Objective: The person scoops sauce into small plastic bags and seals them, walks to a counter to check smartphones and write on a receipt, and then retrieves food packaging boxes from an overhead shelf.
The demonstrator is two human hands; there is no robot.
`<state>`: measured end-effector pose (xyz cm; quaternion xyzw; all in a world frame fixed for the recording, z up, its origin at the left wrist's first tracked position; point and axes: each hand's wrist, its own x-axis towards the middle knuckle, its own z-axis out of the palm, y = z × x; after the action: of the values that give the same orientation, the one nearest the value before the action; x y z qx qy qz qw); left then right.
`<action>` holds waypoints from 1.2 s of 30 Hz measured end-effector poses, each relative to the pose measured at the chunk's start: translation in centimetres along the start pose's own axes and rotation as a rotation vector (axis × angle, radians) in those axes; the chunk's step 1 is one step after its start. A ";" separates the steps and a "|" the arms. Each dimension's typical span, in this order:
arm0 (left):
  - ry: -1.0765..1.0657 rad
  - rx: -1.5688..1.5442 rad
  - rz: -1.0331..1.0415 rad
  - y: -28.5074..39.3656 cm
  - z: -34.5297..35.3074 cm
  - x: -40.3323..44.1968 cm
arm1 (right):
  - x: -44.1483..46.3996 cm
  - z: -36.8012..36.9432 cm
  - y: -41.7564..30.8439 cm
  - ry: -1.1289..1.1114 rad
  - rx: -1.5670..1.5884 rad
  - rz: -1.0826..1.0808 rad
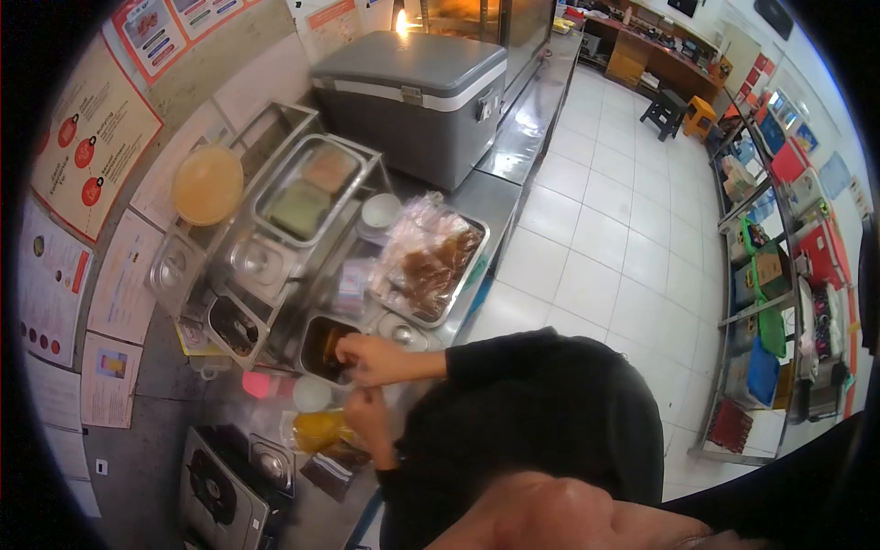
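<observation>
My right hand (365,357) is over a steel pan (310,365) of dark brown liquid. Its fingers are curled together, and what they may hold is hidden. Just below it is my left hand (368,422), its fingers drawn in near the pan's corner; I cannot make out anything in them. Beside the left hand, a plastic bag of yellow stuff (318,429) lies on the counter, with a dark brown packet (330,472) nearer me. A white round tub (312,395) and a pink item (257,384) sit close to the pan.
A steel tray (481,261) with plastic-wrapped brown food stands right of the pan. Behind are a steel rack (376,174) with food pans and a grey cooler box (412,119). A gas stove (220,495) is at lower left. Shelving (756,302) lines the far side.
</observation>
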<state>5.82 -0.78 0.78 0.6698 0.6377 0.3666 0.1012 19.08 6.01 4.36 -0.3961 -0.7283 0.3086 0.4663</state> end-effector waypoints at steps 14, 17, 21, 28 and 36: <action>0.457 -0.341 -0.215 -0.2 -0.5 1.6 | -0.5 1.9 0.8 0.073 0.987 0.742; 0.165 -0.623 -0.530 -1.9 -1.2 1.4 | -0.2 1.9 2.0 -0.275 1.230 0.892; -0.111 -1.744 -0.882 -3.3 -2.2 1.5 | 0.0 2.3 0.6 -0.308 1.156 0.853; 0.268 -0.900 -0.384 -3.7 -3.5 1.2 | 0.4 3.1 -0.9 -0.352 0.716 0.178; 0.603 -0.416 -0.179 -0.1 -2.7 1.5 | 2.2 4.8 -4.0 0.149 0.081 -0.362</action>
<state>3.91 -0.26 3.17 0.4387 0.6067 0.6587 0.0741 12.96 5.56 6.85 -0.2615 -0.7381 0.2185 0.5823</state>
